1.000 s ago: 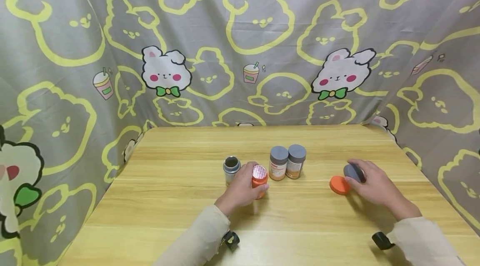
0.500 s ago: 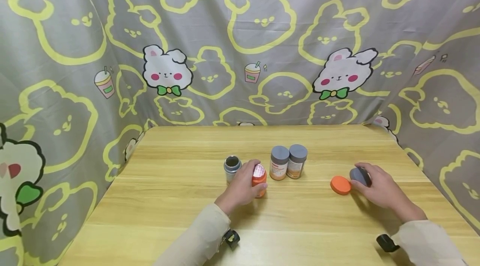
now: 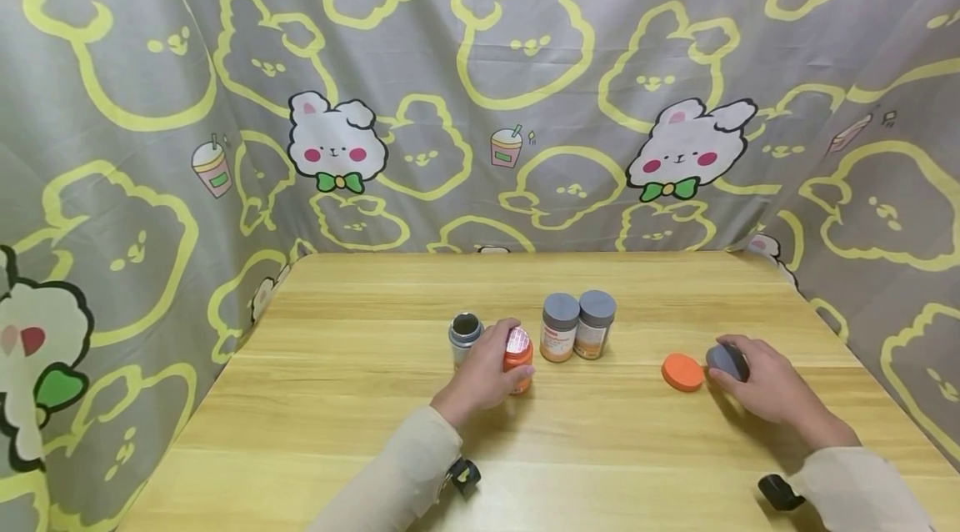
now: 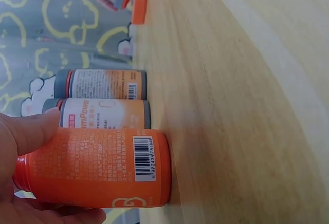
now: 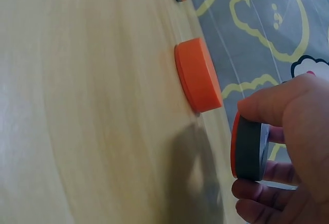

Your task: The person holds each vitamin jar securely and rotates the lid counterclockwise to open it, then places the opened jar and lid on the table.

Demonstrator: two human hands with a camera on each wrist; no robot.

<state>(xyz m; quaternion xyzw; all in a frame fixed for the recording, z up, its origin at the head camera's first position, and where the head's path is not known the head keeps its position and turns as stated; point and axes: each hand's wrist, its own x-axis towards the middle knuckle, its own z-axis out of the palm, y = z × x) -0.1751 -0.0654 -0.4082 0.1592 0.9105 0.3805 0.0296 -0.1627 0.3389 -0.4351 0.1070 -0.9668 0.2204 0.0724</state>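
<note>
My left hand (image 3: 480,373) grips an orange bottle (image 4: 103,167) round its upper part; the bottle stands upright on the table with no cap and a printed seal over its mouth. In the right wrist view, my right hand (image 5: 303,142) pinches a dark grey cap (image 5: 248,149) with a red rim between thumb and fingers, a little above the table. Just left of that cap in the head view, an orange cap (image 3: 682,372) lies on the table. Partly behind my left hand stands an uncapped grey bottle (image 3: 466,332), its dark mouth showing.
Two capped bottles with grey lids, a nearer one (image 3: 559,328) and another bottle (image 3: 595,325), stand side by side right of the orange bottle. The wooden table (image 3: 360,290) meets a patterned grey curtain (image 3: 420,132) at the back and sides.
My right hand has moved slightly right and toward me with the grey cap, away from the orange cap and lower. The left hand keeps its grip on the orange bottle.
</note>
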